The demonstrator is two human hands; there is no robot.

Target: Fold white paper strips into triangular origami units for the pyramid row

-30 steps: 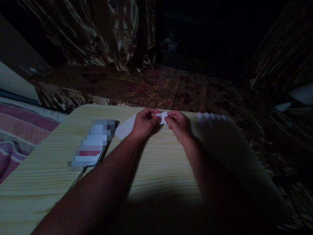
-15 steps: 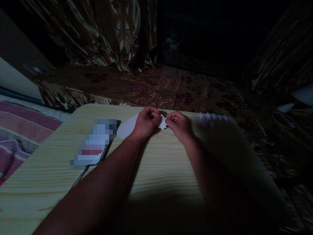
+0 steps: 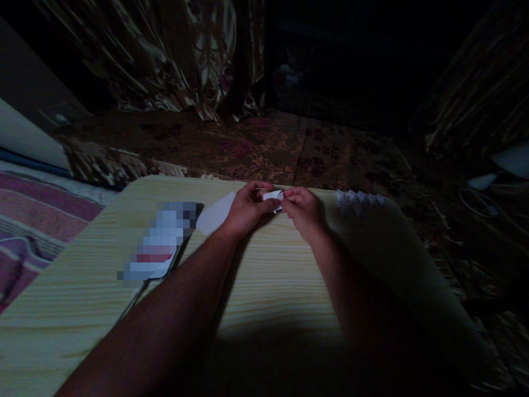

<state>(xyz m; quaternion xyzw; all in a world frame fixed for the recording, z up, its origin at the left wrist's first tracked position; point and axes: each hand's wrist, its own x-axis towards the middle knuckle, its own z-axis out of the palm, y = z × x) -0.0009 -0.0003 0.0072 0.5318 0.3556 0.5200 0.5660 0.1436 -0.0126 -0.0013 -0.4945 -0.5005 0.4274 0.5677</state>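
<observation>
On my feed I am seeing the left hand (image 3: 247,209) and the right hand (image 3: 303,212) meeting over the far middle of a pale wooden table (image 3: 273,286). Between them they are holding a small white folded paper (image 3: 271,194). The left thumb is pressing on the near face of it, while the left index finger is stretching above its far edge; the other left fingers are mostly hiding from me. The right thumb and fingertips are closing on its right edge, with barely any gap showing. I cannot tell whether the paper is touching the tabletop.

Just left of the left hand, I am finding a white sheet (image 3: 215,215) lying flat, its right end hiding behind that hand. Farther left, a blurred-out flat device (image 3: 155,248) is resting at a slant, and a thin cable (image 3: 133,300) is running from its near end.

Right of the right hand, well apart from it, several small pointed paper pieces (image 3: 351,197) are sitting near the far edge, five lining up and others lying nearer. Beyond the table I am making out a dark patterned cloth (image 3: 248,146); to the left, striped bedding (image 3: 33,204) is showing.
</observation>
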